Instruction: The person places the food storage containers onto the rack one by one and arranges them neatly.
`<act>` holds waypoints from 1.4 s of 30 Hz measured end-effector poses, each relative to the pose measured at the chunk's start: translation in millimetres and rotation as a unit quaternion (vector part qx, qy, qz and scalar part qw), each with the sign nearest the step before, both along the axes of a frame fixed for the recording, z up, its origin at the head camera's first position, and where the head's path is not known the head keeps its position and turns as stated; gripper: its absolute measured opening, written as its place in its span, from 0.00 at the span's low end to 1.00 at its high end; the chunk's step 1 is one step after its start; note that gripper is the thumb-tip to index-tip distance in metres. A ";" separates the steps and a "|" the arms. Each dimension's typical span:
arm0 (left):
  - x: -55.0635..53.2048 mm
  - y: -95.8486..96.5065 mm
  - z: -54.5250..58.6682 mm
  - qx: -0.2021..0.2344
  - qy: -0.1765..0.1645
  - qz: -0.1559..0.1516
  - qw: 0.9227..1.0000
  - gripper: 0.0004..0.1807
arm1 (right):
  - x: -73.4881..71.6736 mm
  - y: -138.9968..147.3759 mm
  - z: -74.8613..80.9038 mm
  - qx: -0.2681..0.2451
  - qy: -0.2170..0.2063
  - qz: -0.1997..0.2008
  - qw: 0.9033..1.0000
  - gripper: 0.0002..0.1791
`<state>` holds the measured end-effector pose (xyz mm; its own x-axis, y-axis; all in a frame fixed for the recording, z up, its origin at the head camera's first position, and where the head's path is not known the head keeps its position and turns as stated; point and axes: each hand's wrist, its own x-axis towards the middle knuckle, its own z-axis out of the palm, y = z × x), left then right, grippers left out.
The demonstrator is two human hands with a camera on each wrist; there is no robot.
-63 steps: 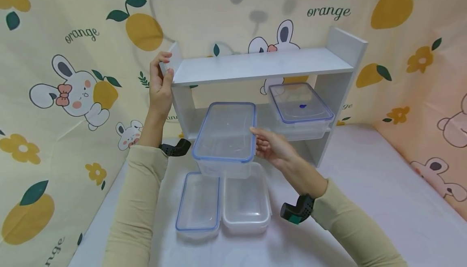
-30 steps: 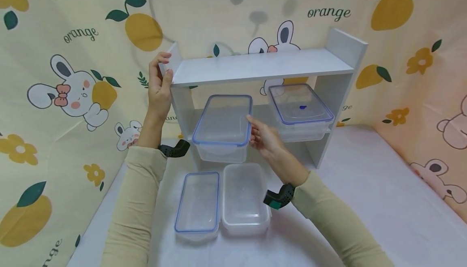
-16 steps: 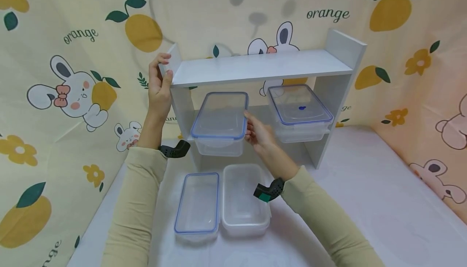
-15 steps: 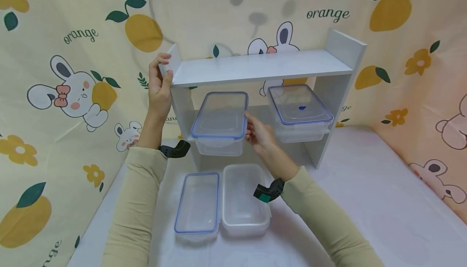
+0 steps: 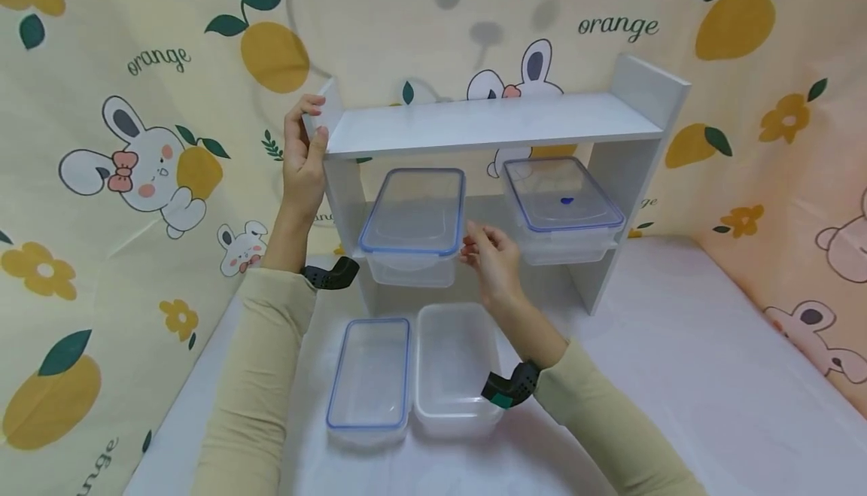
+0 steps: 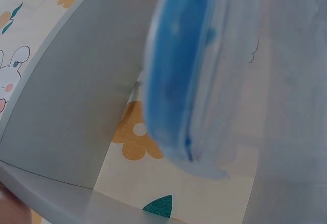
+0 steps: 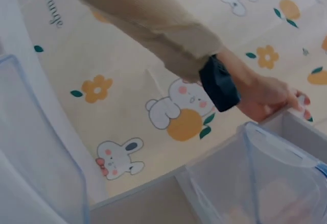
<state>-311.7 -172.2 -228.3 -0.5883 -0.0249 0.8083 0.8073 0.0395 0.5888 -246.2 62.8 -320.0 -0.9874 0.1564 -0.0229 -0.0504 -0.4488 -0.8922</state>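
Observation:
In the head view my left hand (image 5: pixel 303 161) grips the upper left side panel of a white shelf unit (image 5: pixel 501 121), fingers behind and thumb in front. The right wrist view also shows this grip. A clear food container with a blue-rimmed lid (image 5: pixel 415 210) sits at the left of the middle shelf, its front sticking out past the edge. Its blue edge (image 6: pixel 176 71) fills the middle of the left wrist view. My right hand (image 5: pixel 497 266) is just off the container's right side, fingers loosely curled and holding nothing.
Another lidded container (image 5: pixel 565 199) stands at the right of the middle shelf. On the white table (image 5: pixel 677 345) in front, a blue-rimmed container (image 5: pixel 369 375) lies beside a container with a clear top (image 5: pixel 455 364). A patterned cloth (image 5: pixel 406 22) hangs behind.
The blue-rimmed container moved up and back from over the table onto the left of the middle shelf. My right hand then let go and drew slightly away. My left hand kept its grip.

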 end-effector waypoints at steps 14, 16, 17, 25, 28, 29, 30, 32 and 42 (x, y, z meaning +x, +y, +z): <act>-0.3 2.0 0.2 0.005 0.002 0.007 1.000 0.16 | 34.6 -1.5 -11.7 0.206 0.273 -0.111 0.933 0.11; -0.3 1.9 0.2 0.006 0.001 0.005 1.000 0.15 | 37.4 -3.8 -13.9 0.241 0.310 -0.124 0.911 0.12; -0.2 1.9 0.2 0.006 0.001 0.005 1.000 0.15 | 38.5 -4.9 -14.7 0.258 0.324 -0.130 0.901 0.13; -0.3 2.1 0.4 0.009 0.003 0.003 1.000 0.15 | 42.7 -13.9 -21.3 0.361 0.367 -0.137 0.846 0.16; -0.5 2.4 0.2 0.007 0.005 0.005 1.000 0.15 | 42.3 -16.4 -23.5 0.362 0.376 -0.134 0.843 0.14; -0.6 2.5 0.2 0.007 0.005 0.005 1.000 0.15 | 41.9 -17.0 -24.0 0.362 0.377 -0.136 0.842 0.14; -0.5 2.6 0.1 0.008 0.006 0.004 1.000 0.15 | 41.3 -17.3 -24.5 0.361 0.379 -0.137 0.841 0.13; -0.5 2.8 0.1 0.007 0.006 0.005 1.000 0.15 | 40.1 -17.6 -25.2 0.364 0.382 -0.142 0.838 0.13; 0.1 2.4 0.1 0.005 0.003 0.010 1.000 0.14 | 28.2 -14.2 -25.2 0.382 0.382 -0.142 0.830 0.12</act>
